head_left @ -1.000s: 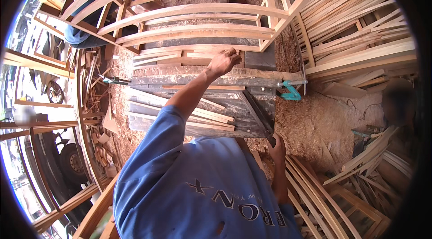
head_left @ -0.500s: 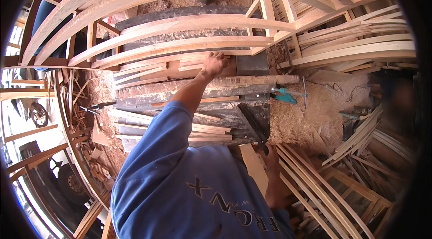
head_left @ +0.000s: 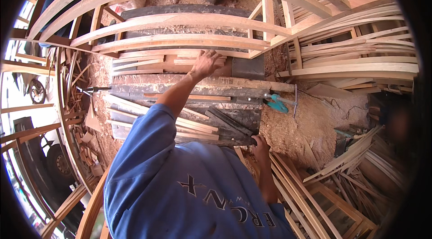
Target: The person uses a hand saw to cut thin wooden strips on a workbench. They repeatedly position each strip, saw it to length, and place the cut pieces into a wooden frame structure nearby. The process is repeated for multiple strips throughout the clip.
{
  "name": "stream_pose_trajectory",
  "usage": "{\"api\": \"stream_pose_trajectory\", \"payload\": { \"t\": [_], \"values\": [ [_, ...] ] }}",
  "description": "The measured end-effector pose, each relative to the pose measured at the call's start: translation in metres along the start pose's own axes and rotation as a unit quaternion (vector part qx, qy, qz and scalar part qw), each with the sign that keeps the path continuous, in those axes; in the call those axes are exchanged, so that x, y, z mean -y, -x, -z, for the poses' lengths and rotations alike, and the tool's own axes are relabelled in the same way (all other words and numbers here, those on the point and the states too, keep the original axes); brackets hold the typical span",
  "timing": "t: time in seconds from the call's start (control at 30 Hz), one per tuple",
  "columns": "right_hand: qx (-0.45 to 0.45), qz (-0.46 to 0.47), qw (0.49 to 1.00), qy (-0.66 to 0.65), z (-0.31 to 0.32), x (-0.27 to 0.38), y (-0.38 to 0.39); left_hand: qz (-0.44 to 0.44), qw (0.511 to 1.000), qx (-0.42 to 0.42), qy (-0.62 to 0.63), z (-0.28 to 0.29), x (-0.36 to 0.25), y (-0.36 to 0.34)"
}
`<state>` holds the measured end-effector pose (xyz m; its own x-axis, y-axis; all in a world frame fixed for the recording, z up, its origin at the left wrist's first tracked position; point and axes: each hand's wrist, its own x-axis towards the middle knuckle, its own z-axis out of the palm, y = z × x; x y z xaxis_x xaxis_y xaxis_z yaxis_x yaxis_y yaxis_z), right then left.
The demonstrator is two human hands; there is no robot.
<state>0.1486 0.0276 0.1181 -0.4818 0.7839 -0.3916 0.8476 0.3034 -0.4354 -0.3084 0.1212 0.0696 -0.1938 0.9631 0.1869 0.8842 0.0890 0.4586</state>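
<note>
At the far side of the dark worktop (head_left: 243,104), my left hand (head_left: 207,63) reaches out over short pale wooden strips (head_left: 186,62). Its fingers are bent over them, and the hand hides part of the pieces beneath. My right hand (head_left: 260,145) is close to my body at the near right corner of the worktop. Its fingers close round the near end of a long dark bar (head_left: 230,122), which lies slantwise across the top. Several thin pale strips (head_left: 193,126) lie left of the bar, partly behind my left arm.
A large curved wooden frame (head_left: 180,22) spans the far side. A teal clamp (head_left: 276,104) sits at the worktop's right edge. Long battens (head_left: 297,189) lean at my right; stacked strips (head_left: 351,65) fill the far right. Sawdust (head_left: 310,122) covers the floor.
The dark bar has swung so it lies more crosswise, its far end shifted left. My right hand has come up and forward with its near end. My left hand stays over the strips.
</note>
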Motion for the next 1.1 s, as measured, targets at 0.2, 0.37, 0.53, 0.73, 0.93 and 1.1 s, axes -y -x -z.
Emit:
{"api": "stream_pose_trajectory", "payload": {
  "t": [0.2,0.37,0.53,0.73,0.93,1.1],
  "values": [
    [0.014,0.057,0.998,0.002,0.003,0.002,-0.035,0.205,0.925,-0.266,0.178,0.087,-0.011,0.117],
    [-0.003,0.157,0.986,0.06,0.006,0.005,-0.064,0.416,0.806,-0.388,0.165,0.119,-0.037,0.295],
    [0.002,0.135,0.957,0.257,0.009,0.041,-0.079,0.598,0.721,-0.349,0.04,0.091,-0.104,0.405],
    [0.125,0.234,0.964,0.03,-0.031,0.141,-0.12,0.575,0.731,-0.173,0.324,0.047,-0.113,0.408],
    [0.072,0.298,0.944,0.121,-0.104,0.21,-0.132,0.481,0.781,-0.149,0.37,0.076,-0.042,0.349],
    [0.016,0.29,0.957,-0.023,-0.115,0.23,-0.116,0.498,0.743,-0.098,0.436,0.082,-0.014,0.294]
  ]
}}
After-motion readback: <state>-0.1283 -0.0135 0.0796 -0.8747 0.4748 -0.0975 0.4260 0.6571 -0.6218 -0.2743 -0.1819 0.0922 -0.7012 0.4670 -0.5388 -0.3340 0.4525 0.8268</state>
